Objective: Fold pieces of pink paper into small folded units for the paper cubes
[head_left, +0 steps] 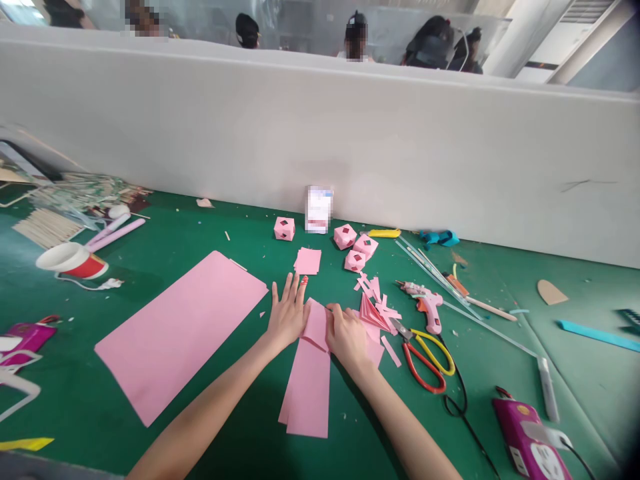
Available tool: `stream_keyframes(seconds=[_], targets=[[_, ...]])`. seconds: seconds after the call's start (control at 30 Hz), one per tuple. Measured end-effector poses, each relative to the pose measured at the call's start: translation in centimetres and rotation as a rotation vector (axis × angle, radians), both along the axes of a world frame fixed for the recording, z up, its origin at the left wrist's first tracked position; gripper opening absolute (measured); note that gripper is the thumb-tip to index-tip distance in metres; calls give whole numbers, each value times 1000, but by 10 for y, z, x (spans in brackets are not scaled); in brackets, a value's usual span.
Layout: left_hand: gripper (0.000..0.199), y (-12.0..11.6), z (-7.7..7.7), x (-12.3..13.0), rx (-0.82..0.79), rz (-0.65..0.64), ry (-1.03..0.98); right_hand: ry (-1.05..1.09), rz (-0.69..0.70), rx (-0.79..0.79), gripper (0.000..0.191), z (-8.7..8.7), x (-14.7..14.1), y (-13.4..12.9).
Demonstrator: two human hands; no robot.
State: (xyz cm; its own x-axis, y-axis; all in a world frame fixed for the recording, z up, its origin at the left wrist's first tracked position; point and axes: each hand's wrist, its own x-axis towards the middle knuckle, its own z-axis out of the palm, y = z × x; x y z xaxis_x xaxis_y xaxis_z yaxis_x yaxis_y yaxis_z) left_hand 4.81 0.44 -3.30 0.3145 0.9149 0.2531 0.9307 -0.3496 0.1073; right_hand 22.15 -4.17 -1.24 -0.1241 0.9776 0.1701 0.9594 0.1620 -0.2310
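Note:
A long pink paper strip (313,393) lies in front of me, its far end folded over, with another strip partly under it. My left hand (286,313) rests flat with fingers stretched out, its thumb side against the fold's left edge. Red marks or wrapping show on one of its fingers. My right hand (347,337) is closed, fingers curled and pressed at the fold's right edge; the fingertips are partly hidden. Beside it lie fanned pink paper pieces (374,313) and thin pink scraps (369,288). Beyond the left hand sits a stack of small pink squares (308,261).
A large pink sheet (183,333) covers the left. Folded pink paper boxes (345,236) and a phone-like screen (319,209) stand near the white partition (300,120). Scissors (425,360), a glue gun (425,303) and a purple power strip (530,437) lie right. A paper cup (75,260) is left.

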Motion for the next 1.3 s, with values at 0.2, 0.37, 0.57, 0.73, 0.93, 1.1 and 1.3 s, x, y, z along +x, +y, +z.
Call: stream_keyframes(seconds=[0.2,0.37,0.57,0.73,0.93,1.1,1.3], targets=[[56,0,2,-1,-6,-21,-6,35,-33,-4,25,-2,0,0],[60,0,5,-2,-9,-48,-11,96,-84,-39,24,2,1,3],[58,0,3,-1,-2,-42,-20,56,-91,-40,24,3,2,2],[57,0,2,0,6,-30,-19,12,-83,-10,25,4,-1,0],[56,-1,5,1,-1,-27,-23,84,-101,-2,25,3,2,-4],[57,-1,6,0,-3,-36,-35,362,-147,-15,34,8,6,-13],[57,-2,6,0,7,-19,-42,499,-182,-25,39,14,-1,-29]])
